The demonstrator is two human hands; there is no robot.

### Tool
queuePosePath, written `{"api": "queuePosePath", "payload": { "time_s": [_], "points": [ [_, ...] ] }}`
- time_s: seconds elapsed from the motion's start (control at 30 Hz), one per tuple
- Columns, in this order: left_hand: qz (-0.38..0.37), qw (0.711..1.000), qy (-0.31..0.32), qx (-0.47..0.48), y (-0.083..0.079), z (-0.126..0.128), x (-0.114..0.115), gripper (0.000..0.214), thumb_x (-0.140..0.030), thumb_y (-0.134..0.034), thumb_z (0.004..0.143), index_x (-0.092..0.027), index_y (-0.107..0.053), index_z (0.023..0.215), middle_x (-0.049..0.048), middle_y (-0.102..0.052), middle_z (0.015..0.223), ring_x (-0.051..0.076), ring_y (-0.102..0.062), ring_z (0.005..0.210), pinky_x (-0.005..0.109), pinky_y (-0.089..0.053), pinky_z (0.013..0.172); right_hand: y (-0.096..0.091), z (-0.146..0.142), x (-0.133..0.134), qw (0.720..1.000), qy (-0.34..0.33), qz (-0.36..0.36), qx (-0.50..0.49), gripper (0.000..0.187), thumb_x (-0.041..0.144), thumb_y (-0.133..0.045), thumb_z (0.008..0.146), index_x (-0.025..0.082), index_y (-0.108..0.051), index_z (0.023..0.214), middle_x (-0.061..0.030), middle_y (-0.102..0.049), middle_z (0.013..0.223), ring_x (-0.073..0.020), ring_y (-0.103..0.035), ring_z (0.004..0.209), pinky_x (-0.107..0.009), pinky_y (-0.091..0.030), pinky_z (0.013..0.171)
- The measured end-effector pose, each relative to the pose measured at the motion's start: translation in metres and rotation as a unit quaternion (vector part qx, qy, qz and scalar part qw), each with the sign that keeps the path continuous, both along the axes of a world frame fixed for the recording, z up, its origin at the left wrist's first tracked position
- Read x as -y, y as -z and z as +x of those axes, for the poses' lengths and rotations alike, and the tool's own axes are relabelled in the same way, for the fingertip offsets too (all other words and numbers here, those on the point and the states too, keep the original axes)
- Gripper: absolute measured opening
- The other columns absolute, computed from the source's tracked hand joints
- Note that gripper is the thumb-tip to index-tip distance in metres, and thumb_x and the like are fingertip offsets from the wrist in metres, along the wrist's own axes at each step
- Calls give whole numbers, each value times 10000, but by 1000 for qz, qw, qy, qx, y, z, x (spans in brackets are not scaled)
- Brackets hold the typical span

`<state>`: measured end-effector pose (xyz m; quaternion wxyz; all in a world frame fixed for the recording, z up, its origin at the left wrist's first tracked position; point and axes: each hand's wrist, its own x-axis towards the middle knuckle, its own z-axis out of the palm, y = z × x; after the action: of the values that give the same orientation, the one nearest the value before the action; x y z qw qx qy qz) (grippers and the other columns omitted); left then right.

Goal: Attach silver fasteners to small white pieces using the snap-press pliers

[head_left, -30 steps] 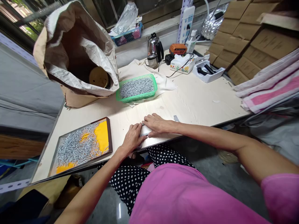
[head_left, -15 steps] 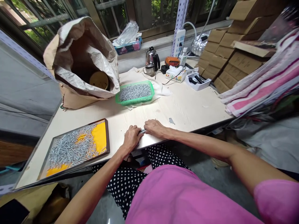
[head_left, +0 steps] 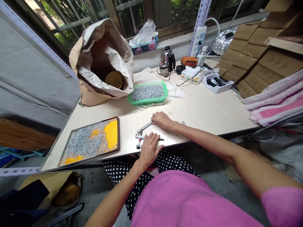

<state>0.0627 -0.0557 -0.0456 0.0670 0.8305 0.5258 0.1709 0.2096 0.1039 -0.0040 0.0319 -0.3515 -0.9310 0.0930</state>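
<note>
Your left hand (head_left: 149,148) lies flat, fingers apart, on the caliper (head_left: 145,126). Your right hand (head_left: 163,120) touches its bar; I cannot tell its grip.

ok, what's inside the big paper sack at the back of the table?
A round tan tub sits low inside the sack. The sack's folded rim and deep shadow cover everything else in there.

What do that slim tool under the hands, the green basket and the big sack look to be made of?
The tool looks like bare metal, probably steel: silver-grey with a dull shine. The green basket seems to be moulded plastic, going by its even bright colour and thin rim. The sack looks like brown paper outside with a whitish lining, perhaps woven plastic; it holds stiff creases.
</note>
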Motion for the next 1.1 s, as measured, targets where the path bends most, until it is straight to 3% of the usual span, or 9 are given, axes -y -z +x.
{"api": "queuePosePath", "payload": {
  "time_s": [0.23,0.37,0.53,0.6,0.7,0.77,0.87,1.0,1.1],
  "points": [
    [-37,999,2,23,-9,-3,-8,512,-470,-533,995,-179,-516,1415,167,-578,1460,342,-433,1450,623,-287,1211,-7,-17,-12,1000,-18,3,22,184,226,-574,971,162,-688,1100,-120,-650,1151,-261,-524,1098,-359,-308,841],
    [-26,998,23,51,-13,2,1,493,-468,-522,1001,-182,-543,1401,176,-595,1431,328,-501,1396,581,-377,1173,-10,-41,17,989,-146,7,-18,210,274,-586,980,240,-709,1147,-93,-628,1135,-238,-520,1035,-330,-308,776],
    [77,991,90,53,-37,-14,39,272,-336,-512,1023,-204,-695,1176,99,-740,1159,246,-664,1152,428,-524,1049,-11,-78,46,961,-275,-12,20,190,272,-596,966,216,-758,884,-91,-624,1044,-228,-522,971,-332,-330,747],
    [126,991,31,32,-52,-42,47,230,-259,-516,1016,-209,-719,1111,73,-757,1070,228,-668,1072,403,-536,1006,-8,-86,48,959,-282,-11,27,197,237,-589,960,193,-744,845,-98,-624,1038,-224,-531,954,-345,-353,769],
    [120,978,-171,-26,-73,-104,43,282,-265,-473,1022,-204,-742,1080,95,-744,988,248,-628,949,417,-543,893,0,-91,48,959,-283,-29,-1,186,217,-565,967,170,-712,864,-99,-631,1018,-215,-552,923,-351,-386,779],
    [67,958,-272,-70,-82,-145,33,307,-295,-475,1010,-198,-765,1024,110,-724,950,274,-598,930,419,-531,843,3,-91,49,959,-269,-64,-56,166,204,-539,977,159,-686,913,-91,-641,987,-202,-568,900,-338,-411,782],
    [-45,946,-303,-106,-82,-183,18,265,-281,-533,962,-210,-788,952,101,-720,949,280,-590,956,397,-509,856,-5,-83,43,952,-202,-108,-204,139,205,-504,984,160,-636,981,-73,-653,951,-179,-582,846,-311,-446,768],
    [-154,944,-260,-133,-78,-184,8,230,-264,-573,929,-222,-793,878,100,-721,939,283,-599,1028,360,-494,834,-47,-65,-5,921,-34,-21,-387,132,254,-490,985,180,-599,969,-51,-648,901,-167,-563,763,-307,-458,728],
    [-200,931,-245,-180,-77,-175,7,296,-262,-532,949,-203,-755,763,103,-710,891,270,-617,997,334,-480,799,-82,-47,-60,903,99,70,-413,82,206,-536,955,177,-609,978,-54,-645,924,-182,-587,814,-323,-472,789]
  ]
}}
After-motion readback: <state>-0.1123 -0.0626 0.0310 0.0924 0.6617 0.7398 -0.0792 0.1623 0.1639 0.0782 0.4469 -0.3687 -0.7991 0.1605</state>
